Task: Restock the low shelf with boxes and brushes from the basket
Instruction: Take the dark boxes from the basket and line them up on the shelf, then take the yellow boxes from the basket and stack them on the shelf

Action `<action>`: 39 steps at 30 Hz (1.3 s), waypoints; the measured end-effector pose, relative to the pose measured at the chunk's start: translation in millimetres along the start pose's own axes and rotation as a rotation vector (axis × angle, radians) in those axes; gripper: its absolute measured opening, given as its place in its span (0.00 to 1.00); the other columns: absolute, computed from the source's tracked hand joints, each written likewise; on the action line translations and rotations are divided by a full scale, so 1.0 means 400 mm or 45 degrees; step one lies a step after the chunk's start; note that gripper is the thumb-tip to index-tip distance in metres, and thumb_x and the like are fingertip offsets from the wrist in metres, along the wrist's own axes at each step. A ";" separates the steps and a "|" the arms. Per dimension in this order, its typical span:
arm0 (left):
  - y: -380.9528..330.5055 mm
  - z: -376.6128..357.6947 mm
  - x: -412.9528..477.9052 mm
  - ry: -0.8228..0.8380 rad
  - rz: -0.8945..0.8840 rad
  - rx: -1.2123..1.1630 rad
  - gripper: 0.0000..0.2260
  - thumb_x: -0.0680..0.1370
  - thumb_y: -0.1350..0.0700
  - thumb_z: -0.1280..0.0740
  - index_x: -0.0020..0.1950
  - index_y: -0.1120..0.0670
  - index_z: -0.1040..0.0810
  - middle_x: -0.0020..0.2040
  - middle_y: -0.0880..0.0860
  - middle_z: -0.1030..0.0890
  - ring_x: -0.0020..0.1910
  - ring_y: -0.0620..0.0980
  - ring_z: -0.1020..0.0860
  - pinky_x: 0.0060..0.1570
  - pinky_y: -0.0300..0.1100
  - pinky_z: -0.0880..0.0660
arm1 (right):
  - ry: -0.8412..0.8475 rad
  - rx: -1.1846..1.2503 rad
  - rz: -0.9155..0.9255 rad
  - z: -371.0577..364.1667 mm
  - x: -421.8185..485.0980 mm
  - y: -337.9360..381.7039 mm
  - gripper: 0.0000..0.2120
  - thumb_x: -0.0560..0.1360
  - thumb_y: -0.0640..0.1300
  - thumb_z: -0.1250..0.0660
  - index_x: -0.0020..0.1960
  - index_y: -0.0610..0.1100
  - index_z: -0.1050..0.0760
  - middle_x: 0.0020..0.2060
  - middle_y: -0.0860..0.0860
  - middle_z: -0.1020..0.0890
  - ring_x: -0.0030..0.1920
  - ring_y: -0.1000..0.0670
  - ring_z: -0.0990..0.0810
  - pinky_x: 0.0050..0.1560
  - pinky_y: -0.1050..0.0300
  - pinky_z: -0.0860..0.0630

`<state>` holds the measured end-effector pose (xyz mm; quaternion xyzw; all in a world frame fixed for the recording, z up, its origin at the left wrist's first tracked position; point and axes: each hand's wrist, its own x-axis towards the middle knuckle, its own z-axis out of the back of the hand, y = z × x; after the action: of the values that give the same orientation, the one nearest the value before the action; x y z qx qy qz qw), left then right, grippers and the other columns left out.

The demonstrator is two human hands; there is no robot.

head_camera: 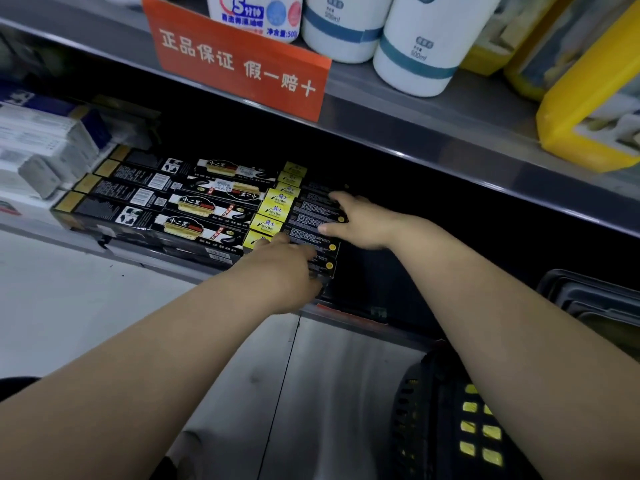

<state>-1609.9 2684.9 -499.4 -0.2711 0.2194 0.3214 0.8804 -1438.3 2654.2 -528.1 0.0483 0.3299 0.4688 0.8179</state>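
Note:
On the low shelf (194,268) lie several long black boxes with yellow ends (277,209), stacked in a row beside other black boxes (180,206). My left hand (287,268) grips the front end of the nearest black-and-yellow box (325,268) at the shelf edge. Further back, my right hand (360,220) lies on the right ends of the stacked boxes, thumb and fingers spread over them. A dark plastic basket (429,410) stands on the floor at the lower right, with yellow box ends visible through its mesh.
The upper shelf (415,133) overhangs closely, with an orange sign (239,67), white bottles (415,46) and yellow jugs (588,98). White boxes (41,150) fill the low shelf's left end. Another dark bin (595,299) sits at right. Grey floor (311,393) lies below.

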 end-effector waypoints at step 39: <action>-0.534 -0.259 -0.179 -0.004 -1.226 0.458 0.15 0.78 0.40 0.52 0.62 0.41 0.35 0.59 0.39 0.29 0.59 0.40 0.31 0.61 0.39 0.34 | -0.118 -0.060 -0.535 -0.168 -0.902 -0.687 0.35 0.71 0.39 0.31 0.71 0.58 0.43 0.66 0.53 0.33 0.64 0.49 0.29 0.57 0.54 0.25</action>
<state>-1535.4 2450.6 -465.8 -0.1854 0.1204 -0.1628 0.9616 -1399.1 2197.8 -508.7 -0.0192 0.2838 0.2929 0.9128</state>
